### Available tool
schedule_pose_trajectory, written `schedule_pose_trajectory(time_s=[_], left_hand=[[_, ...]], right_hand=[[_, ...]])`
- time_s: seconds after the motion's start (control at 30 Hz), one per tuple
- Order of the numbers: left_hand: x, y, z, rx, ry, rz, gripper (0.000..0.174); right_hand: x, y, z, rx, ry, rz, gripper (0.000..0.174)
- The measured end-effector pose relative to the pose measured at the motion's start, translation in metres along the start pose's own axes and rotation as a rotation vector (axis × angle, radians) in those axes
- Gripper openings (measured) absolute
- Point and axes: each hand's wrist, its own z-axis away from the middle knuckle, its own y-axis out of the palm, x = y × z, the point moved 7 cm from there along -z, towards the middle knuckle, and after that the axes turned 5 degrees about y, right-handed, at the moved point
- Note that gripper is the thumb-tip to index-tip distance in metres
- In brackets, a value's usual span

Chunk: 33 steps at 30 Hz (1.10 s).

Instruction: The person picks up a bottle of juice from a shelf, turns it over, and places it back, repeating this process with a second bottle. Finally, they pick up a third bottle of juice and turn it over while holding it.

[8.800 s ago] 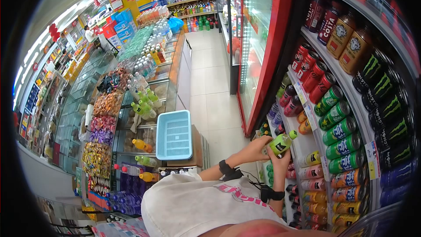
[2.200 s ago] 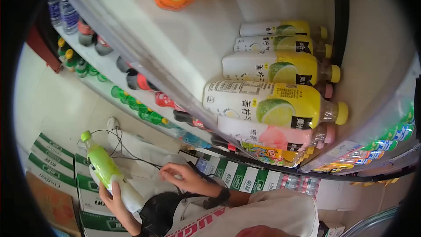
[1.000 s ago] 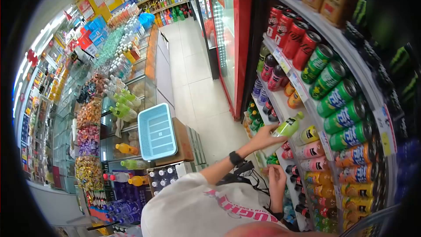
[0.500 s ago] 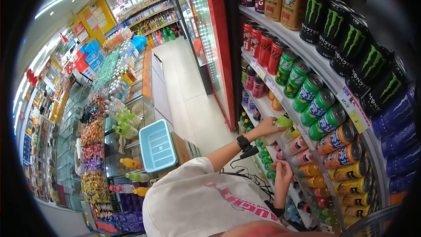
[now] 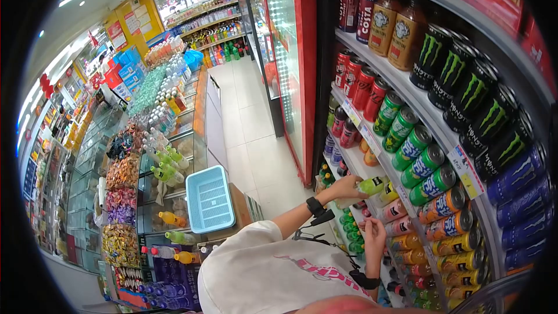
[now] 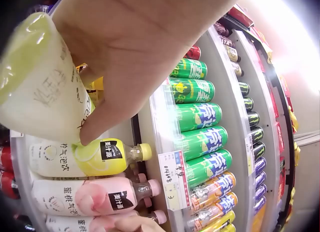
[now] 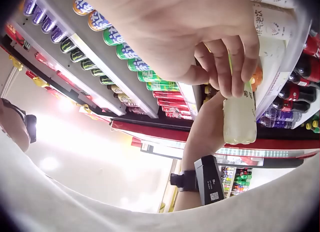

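My left hand (image 5: 347, 188) grips a green-and-white bottle (image 5: 371, 185) by its lower body, cap end toward the shelf, beside yellow-labelled bottles lying there. In the left wrist view, the left hand (image 6: 125, 52) has its thumb across the pale bottle (image 6: 42, 87), above a yellow-labelled bottle (image 6: 87, 157) and a pink-labelled one (image 6: 85, 196). My right hand (image 5: 374, 237), fingers loosely bent and empty, hovers near the pink-labelled bottles (image 5: 395, 210). In the right wrist view the right hand (image 7: 190, 37) partly covers the bottle (image 7: 240, 117) in front of it.
Cans fill the shelf rows to the right, including green cans (image 5: 411, 146) and black cans (image 5: 472, 94). A blue basket (image 5: 210, 199) stands left of me near bottles on a glass counter. A red-framed cooler door (image 5: 303, 81) stands beyond the shelf.
Earlier the left hand held the bottle higher and tilted off the shelf; now it lies lower, in line with the shelf bottles. The right hand remains close by. The head view has shifted slightly.
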Motion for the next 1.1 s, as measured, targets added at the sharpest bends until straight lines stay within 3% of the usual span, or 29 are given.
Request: schedule_pose_trajectory(time_s=[0.17, 0.63, 0.87, 1.1], left_hand=[[-0.003, -0.001, -0.004, -0.005, -0.019, -0.038, 0.09], [-0.008, 0.008, -0.045, -0.108, 0.008, -0.097, 0.079], [0.003, 0.021, -0.073, -0.037, -0.058, -0.043, 0.082], [-0.007, 0.025, -0.085, -0.054, 0.03, 0.027, 0.077]], right_hand=[[0.0, 0.009, -0.008, 0.033, -0.023, 0.016, 0.017], [-0.022, -0.01, -0.018, 0.014, -0.017, 0.039, 0.018], [-0.033, -0.015, -0.028, 0.034, 0.002, 0.005, 0.02], [-0.024, -0.014, -0.025, 0.019, -0.014, 0.046, 0.019]])
